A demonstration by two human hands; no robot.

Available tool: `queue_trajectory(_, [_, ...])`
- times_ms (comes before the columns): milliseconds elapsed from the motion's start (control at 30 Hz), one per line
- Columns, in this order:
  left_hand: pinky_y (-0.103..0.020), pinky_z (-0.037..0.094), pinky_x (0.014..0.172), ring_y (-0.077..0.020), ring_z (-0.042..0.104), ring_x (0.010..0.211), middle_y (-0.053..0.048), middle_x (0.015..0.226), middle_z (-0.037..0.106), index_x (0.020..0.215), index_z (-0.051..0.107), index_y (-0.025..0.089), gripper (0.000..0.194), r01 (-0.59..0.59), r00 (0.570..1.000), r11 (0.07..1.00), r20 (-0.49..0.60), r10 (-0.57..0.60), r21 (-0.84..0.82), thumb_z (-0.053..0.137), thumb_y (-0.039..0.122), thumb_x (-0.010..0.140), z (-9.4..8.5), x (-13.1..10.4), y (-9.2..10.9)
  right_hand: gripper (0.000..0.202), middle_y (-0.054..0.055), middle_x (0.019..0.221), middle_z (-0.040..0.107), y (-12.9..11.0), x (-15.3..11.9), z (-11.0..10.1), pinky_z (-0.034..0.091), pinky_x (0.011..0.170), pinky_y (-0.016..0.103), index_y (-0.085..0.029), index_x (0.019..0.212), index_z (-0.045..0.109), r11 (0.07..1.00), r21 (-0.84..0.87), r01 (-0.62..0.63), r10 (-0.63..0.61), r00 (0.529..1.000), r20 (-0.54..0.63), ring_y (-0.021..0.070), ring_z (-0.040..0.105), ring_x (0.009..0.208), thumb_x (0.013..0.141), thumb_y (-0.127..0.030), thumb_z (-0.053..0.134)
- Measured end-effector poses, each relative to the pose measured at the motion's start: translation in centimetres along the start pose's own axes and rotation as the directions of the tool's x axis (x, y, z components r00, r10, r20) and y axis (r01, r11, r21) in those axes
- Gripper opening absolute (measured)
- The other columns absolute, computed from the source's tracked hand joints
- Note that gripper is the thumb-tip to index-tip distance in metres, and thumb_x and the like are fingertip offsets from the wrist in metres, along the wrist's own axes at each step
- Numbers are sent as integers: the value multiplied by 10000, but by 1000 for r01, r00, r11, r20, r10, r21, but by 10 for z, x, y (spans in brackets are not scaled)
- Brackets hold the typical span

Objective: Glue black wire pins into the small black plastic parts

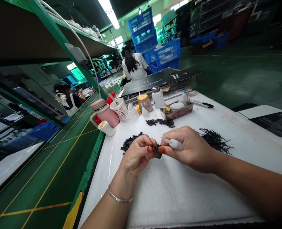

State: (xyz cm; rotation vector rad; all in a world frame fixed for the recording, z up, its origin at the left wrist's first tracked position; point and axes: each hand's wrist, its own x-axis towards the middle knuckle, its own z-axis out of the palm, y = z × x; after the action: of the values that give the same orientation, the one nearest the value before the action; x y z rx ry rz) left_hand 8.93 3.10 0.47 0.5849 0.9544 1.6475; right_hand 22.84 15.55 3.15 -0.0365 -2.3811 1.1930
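Observation:
Between the fingertips of my left hand [139, 154] is a small black part [158, 152], pinched just above the white tabletop [179, 197]. The thumb and finger of my right hand [188, 148] meet the same part from the other side. Tucked in my right hand is a small white squeeze bottle [176, 144] with a thin nozzle pointing left. Behind my left hand lies a pile of black pieces [129, 142]. A heap of thin black sticks [213, 140] is beyond my right wrist. Tiny black bits [158, 122] are scattered farther back.
A pink mug [106, 113], a patterned cup [119, 108], a jar with a yellow lid [145, 102] and a white pump bottle [157, 97] line the back. Near them are a small tray [181, 113] and a knife [201, 103]. A green conveyor [48, 165] runs at left; two people work beyond.

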Motion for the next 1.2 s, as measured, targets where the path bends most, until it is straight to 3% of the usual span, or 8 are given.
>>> queue_trajectory(300, [-190, 482, 580, -100, 603, 657, -13, 757, 637, 675, 603, 126, 242, -48, 999, 995, -8, 49, 91, 824, 166, 584, -2, 2, 4, 245, -13, 561, 519, -1, 0, -1, 298, 522, 232, -132, 637, 618, 1000, 7, 6, -6, 1000, 23, 97, 440, 537, 825, -266, 535])
queue_trajectory(533, [-179, 483, 569, -101, 606, 643, -11, 716, 633, 638, 644, 123, 191, -117, 991, 967, -44, 130, 228, 818, 108, 559, 0, 2, 6, 252, -45, 498, 403, -1, 2, -2, 260, 482, 221, -133, 580, 569, 999, -38, -3, 4, 1000, 11, 76, 373, 489, 795, -263, 550])
queue_trajectory(767, [-171, 487, 528, -90, 593, 585, -5, 692, 628, 646, 640, 134, 222, -83, 993, 982, -74, 96, 169, 837, 169, 550, -4, 2, 6, 221, -45, 496, 426, -1, 2, -3, 265, 483, 212, -129, 594, 588, 1000, -14, 0, 0, 1000, 10, 72, 385, 489, 785, -233, 549])
queue_trajectory(1033, [-179, 487, 549, -96, 597, 607, -8, 691, 626, 669, 642, 132, 202, -89, 995, 982, -34, 95, 164, 822, 162, 581, -3, 3, 5, 214, -51, 479, 418, 0, 1, -1, 258, 472, 195, -132, 544, 521, 1000, -10, 19, -19, 1000, -9, 59, 372, 472, 746, -191, 559])
queue_trajectory(1200, [-174, 477, 571, -96, 601, 644, -10, 708, 627, 663, 643, 133, 196, -91, 995, 982, -23, 96, 166, 821, 160, 584, -3, 2, 4, 191, -48, 483, 418, 1, 2, -2, 263, 477, 199, -126, 563, 560, 1000, -13, 10, -10, 1000, 1, 64, 378, 479, 745, -183, 548])
